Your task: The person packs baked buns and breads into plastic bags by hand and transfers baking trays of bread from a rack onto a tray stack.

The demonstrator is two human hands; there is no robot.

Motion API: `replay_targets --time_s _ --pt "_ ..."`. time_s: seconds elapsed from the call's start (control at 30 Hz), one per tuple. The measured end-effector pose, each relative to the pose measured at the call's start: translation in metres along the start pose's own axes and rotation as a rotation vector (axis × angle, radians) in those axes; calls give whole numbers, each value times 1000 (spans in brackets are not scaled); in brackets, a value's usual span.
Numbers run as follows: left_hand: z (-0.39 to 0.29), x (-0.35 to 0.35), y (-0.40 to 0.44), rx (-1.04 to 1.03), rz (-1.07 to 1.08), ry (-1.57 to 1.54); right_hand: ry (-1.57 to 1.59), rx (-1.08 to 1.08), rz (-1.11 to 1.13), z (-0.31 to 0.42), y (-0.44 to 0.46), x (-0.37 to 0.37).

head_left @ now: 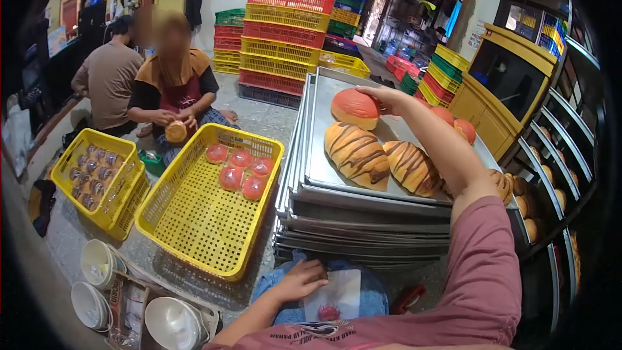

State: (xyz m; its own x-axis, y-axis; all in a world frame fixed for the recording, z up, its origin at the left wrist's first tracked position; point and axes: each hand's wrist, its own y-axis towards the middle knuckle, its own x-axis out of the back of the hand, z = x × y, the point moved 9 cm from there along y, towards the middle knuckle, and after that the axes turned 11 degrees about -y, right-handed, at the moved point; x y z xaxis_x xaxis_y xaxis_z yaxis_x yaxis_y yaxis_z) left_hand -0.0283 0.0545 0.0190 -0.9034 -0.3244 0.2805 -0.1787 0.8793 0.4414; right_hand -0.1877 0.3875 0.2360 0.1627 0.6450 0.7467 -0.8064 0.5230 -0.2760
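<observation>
My right hand (383,98) reaches over the top tray, its fingers gripping the side of a round bun with a red top (355,107). Two bread rolls striped with chocolate, one of them this striped roll (357,154), lie just in front of it on the metal tray (319,167). More red-topped buns (465,129) show beyond my forearm. Low over my lap, my left hand (303,280) has its fingers bent on the edge of a clear plastic bag (338,291) with a pink print. Part of the tray is hidden behind my right arm.
Left of the trays stands a yellow crate (253,246) with several wrapped red buns. Another yellow crate (123,223) holds packed pastries. A co-worker (175,78) handles a bun; another person (113,78) sits behind. White tubs (172,324) stand front left, a bread rack (554,149) right.
</observation>
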Motion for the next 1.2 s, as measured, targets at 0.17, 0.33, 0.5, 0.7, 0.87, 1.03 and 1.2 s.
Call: replay_targets --time_s 0.17,0.33,0.5,0.7,0.87,1.03,1.2 --pt "-7 3 -2 30 -19 -38 152 183 42 43 -46 -25" --pt "-6 -1 -6 52 -21 -137 117 359 -242 71 -68 6" --pt "-13 3 -12 111 -43 -326 680 675 -389 94 -158 28" --pt "-24 13 -14 -31 -107 -316 965 963 372 66 -262 -78" --pt "-7 10 -32 319 -232 -670 780 751 448 28 -294 -210" --pt "1 1 -49 242 29 -625 1017 643 347 -8 -278 -230" --pt "-2 17 -74 303 -207 -747 979 480 368 -49 -252 -276"
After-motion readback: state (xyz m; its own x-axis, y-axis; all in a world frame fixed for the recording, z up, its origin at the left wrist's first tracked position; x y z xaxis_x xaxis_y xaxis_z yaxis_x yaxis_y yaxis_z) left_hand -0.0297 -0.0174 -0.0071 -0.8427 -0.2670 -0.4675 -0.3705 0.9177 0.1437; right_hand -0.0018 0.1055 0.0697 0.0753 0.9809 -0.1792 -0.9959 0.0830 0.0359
